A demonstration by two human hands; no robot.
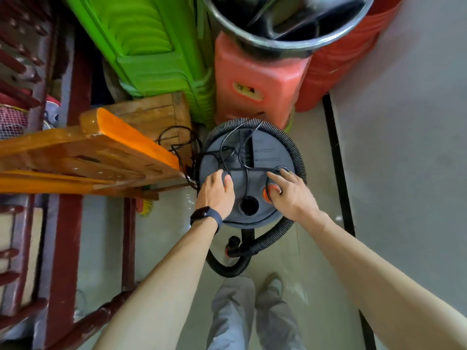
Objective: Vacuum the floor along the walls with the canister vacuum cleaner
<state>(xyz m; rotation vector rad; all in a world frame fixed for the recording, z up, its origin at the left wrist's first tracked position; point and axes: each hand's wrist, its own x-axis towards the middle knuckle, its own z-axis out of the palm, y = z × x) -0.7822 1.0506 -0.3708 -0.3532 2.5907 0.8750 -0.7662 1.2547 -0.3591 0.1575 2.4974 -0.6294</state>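
left hand (216,192): flat on my canister vacuum lid (267,152), holding nothing | right hand (290,193): fingers loose, spread over orange button (265,195)

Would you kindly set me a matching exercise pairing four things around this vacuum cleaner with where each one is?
Column A
1. left hand
2. right hand
3. hose
4. black basin

Column B
a. looped round the vacuum cleaner
b. on top of the red stools
c. touching the orange button
d. resting on the left of the vacuum cleaner's top

Pairs: 1-d, 2-c, 3-a, 4-b.
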